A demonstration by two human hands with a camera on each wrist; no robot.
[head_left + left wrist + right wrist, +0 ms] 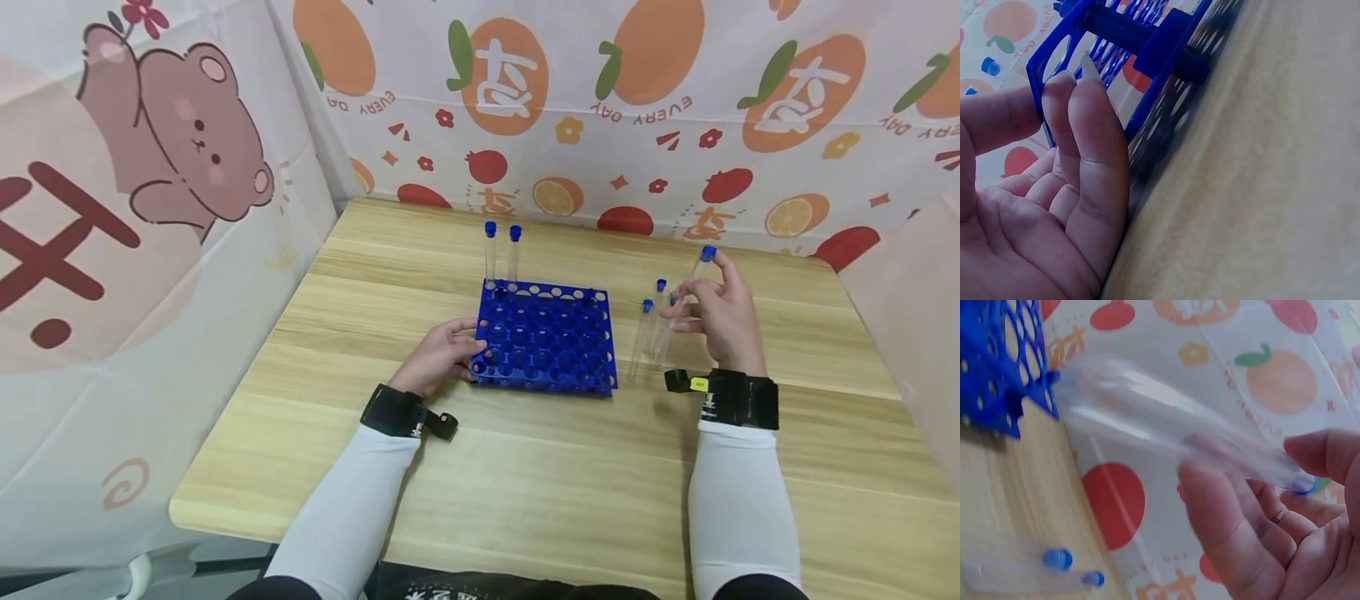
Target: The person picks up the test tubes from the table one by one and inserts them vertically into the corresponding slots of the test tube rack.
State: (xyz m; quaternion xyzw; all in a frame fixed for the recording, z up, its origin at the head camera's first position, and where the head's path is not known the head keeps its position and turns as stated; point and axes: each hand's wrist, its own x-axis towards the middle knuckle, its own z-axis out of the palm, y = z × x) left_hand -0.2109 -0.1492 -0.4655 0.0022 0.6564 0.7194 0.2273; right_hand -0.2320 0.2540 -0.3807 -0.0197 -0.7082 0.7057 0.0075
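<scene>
My left hand (437, 358) grips the near left corner of a blue test tube rack (546, 337); in the left wrist view its fingers (1094, 125) reach in between the rack's two plates. My right hand (726, 321) is to the right of the rack and pinches a clear test tube (1147, 412) with a blue cap (708, 252). The tube is tilted, its capped end near the thumb and its closed end pointing toward the rack in the right wrist view. Two capped tubes (491, 254) (513, 257) stand upright in the rack's far left holes.
Capped test tubes (641, 342) lie on the wooden table (525, 483) between the rack and my right hand, partly behind its fingers. A fruit-printed cloth (420, 108) hangs along the table's far edge, and a bear-printed cloth (187, 133) hangs at the left.
</scene>
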